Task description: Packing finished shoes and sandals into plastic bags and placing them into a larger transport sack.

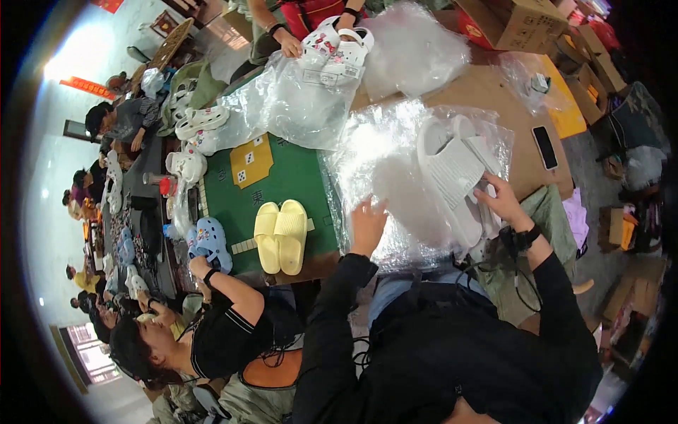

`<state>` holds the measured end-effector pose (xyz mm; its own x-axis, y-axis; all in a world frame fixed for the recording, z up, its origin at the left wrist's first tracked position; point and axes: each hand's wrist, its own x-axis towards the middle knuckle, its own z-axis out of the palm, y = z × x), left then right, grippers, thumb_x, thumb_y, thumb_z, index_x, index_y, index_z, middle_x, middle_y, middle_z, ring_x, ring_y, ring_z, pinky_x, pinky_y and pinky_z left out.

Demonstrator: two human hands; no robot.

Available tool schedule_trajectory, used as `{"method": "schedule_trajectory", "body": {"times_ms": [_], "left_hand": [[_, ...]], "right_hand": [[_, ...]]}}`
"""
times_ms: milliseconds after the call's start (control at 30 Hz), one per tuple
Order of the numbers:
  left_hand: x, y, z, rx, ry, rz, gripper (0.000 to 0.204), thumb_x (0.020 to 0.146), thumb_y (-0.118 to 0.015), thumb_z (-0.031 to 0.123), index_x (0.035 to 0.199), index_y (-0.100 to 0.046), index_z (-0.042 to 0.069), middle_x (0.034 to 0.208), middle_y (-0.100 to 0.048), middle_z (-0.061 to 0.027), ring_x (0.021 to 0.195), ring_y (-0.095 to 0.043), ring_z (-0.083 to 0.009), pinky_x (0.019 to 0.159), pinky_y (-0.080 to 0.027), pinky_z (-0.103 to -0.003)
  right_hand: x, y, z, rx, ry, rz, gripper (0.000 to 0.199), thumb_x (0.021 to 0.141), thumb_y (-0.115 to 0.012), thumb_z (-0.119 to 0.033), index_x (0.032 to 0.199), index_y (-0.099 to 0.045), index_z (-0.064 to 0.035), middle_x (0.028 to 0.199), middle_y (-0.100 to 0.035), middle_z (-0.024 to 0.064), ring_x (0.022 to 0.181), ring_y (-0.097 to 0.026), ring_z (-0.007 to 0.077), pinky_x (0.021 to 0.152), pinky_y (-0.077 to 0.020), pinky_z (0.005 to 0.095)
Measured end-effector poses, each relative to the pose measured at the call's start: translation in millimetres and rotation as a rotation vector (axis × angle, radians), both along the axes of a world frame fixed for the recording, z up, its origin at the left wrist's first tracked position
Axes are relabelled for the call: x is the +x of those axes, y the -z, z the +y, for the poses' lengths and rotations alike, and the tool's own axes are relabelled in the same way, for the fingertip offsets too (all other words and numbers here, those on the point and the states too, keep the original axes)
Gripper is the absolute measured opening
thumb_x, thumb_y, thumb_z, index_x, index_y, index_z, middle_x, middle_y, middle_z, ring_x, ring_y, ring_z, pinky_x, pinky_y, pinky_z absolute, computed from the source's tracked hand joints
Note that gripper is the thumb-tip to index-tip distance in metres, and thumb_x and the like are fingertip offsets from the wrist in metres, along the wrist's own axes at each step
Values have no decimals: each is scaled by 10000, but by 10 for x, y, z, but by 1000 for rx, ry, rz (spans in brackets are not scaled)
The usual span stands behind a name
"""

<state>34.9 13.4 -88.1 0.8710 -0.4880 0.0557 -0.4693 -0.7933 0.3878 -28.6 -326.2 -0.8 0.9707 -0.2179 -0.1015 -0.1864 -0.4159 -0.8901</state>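
A pair of white slide sandals (452,169) with ribbed straps lies on clear plastic bags (385,162) in front of me. My right hand (503,203) grips the right edge of these slides between thumb and fingers. On the near left part of the plastic rests my left hand (369,225), fingers apart and holding nothing. To its left, a pair of yellow slides (280,237) sits on a green mat (244,212).
Opposite, another person's hands hold white clogs (339,53) over plastic. On my left a seated co-worker (205,332) touches blue clogs (210,240). A phone (544,148) lies at the table's right edge. Cardboard boxes (519,25) stand at the far right.
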Motion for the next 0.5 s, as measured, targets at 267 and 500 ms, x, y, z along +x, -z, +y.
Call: {"method": "schedule_trajectory", "body": {"times_ms": [267,500], "left_hand": [[-566,354,264,387,341,150,524,839,-465,439,1316,-424,226,1463,-185,-94,1352,-108,-333,1062,-44,-555],[-236,502,200,135,249,34,636,801,-494,402,1327,-365,68,1400,-306,-136,1286,-269,-357,1005,-181,-546]], "right_hand": [[-130,-522,449,116,-543,293,456,742,-692,-143,1150,-543,-6,1089,-596,98,992,-514,138,893,-386,273],[-296,-70,775,379,-756,437,478,755,-690,-141,1179,-530,11,1153,-565,115,1044,-497,157,913,-377,281]]}}
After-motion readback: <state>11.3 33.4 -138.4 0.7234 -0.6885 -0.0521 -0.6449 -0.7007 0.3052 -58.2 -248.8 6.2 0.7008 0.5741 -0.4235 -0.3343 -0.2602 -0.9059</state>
